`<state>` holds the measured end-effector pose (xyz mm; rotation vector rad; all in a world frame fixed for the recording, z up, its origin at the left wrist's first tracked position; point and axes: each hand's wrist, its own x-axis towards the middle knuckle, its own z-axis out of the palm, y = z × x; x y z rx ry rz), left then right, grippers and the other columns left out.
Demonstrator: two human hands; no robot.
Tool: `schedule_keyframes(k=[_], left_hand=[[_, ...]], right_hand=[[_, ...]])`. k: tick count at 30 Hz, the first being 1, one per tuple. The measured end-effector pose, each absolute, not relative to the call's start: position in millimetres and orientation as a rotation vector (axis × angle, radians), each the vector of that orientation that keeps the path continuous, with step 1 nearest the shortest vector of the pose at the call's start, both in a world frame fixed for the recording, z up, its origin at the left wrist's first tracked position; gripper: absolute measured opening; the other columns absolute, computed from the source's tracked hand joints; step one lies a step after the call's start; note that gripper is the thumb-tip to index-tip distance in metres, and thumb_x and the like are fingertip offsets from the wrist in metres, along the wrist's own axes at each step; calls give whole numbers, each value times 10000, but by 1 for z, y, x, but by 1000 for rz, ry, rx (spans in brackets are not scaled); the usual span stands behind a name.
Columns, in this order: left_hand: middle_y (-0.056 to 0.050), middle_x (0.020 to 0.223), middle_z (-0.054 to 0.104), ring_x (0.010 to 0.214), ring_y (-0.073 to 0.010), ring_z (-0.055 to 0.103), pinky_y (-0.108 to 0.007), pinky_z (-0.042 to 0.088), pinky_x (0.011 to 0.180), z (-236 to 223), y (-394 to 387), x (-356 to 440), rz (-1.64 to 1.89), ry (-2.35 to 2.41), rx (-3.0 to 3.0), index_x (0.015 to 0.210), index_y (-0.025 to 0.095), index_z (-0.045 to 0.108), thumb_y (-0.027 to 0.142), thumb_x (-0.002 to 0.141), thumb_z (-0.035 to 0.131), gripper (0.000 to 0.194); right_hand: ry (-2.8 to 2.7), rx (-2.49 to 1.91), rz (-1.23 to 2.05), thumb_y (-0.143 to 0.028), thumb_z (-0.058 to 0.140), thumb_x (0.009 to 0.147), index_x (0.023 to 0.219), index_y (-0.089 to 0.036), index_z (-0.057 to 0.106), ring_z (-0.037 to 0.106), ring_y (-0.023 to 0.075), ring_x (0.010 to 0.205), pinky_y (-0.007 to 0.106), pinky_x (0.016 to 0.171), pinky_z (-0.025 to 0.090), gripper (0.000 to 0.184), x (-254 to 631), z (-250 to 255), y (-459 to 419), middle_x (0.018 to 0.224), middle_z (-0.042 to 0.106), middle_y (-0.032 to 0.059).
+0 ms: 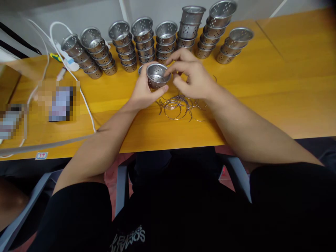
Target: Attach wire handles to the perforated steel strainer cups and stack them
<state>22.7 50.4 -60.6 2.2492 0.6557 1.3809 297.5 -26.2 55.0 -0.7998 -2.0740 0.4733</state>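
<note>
My left hand (144, 89) is wrapped around a perforated metal cup (157, 79), its thumb along the near side and the open mouth tilted toward me. At the cup's right rim is my right hand (193, 75), fingers bent and apart, one fingertip at the inside of the rim. No object shows clearly between these fingers. Just below both hands lies a loose tangle of thin metal wire rings (176, 106), some of them curved open pieces. Part of another metal cup (140, 71) shows behind my left hand, mostly hidden.
Several stacks of perforated cups (143, 43) line the back of the yellow table (262, 87), a shorter stack (231, 47) at the right end. On the left lie a white power strip (72, 65), white cables (86, 105) and a blurred-out phone (61, 105).
</note>
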Motion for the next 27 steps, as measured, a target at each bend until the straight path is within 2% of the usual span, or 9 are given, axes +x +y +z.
schedule_keyframes(k=[3,6,9,13,16,20,23,27], left_hand=[[-160,1733,709,1593,-453,794,-633,645,1469,-56,46,23,1359,694,2269,1818,358,494,913,1134,929,983],[-153,1727,699,1601,-456,785,-644,654,1451,-53,44,24,1372,666,2280,1834,364,477,912,1139,921,991],[-149,1740,688,1629,-457,770,-640,643,1462,-50,41,24,1349,668,2273,1882,384,435,891,1163,902,996],[-144,1774,659,1679,-468,733,-643,620,1484,-48,43,21,1361,688,2259,1882,411,431,943,1148,880,1011],[-130,1763,647,1701,-473,720,-647,629,1468,-47,51,16,1441,681,2243,1866,430,418,1043,1109,846,1064],[-120,1728,660,1726,-474,699,-672,617,1490,-39,61,6,1531,788,2166,1769,433,477,1117,1035,878,1081],[-113,1689,689,1775,-488,644,-721,559,1551,-31,66,-6,1554,929,2100,1649,421,575,1092,976,977,1032],[-118,1711,696,1816,-492,570,-738,516,1568,-30,73,-25,1601,1034,2089,1594,433,639,1041,893,1090,1032]], right_hand=[[-2147,-820,447,-476,988,1082,1181,-404,908,743,533,1605,790,1368,699,146,295,53,-27,1591,844,120],[-2203,-838,457,-405,988,1062,1287,-409,924,713,530,1671,791,1418,669,234,292,51,-28,1637,836,111],[-2226,-835,449,-407,966,1065,1354,-415,922,696,524,1700,778,1451,646,293,291,50,-28,1707,810,104],[-2142,-882,407,-527,938,1092,1450,-434,900,712,528,1666,752,1377,699,372,293,51,-30,1689,824,114],[-2051,-949,400,-652,886,1107,1543,-461,862,793,502,1497,717,1251,761,476,296,54,-30,1688,830,104],[-1954,-914,380,-683,853,1106,1436,-434,868,813,458,1360,704,1183,753,414,301,55,-26,1637,833,121],[-1913,-928,416,-725,882,1067,1345,-446,875,799,474,1382,745,1184,731,393,303,53,-21,1580,848,125],[-1917,-1019,495,-862,893,1002,1321,-535,872,770,486,1429,754,1226,731,457,304,52,-20,1449,905,66]])
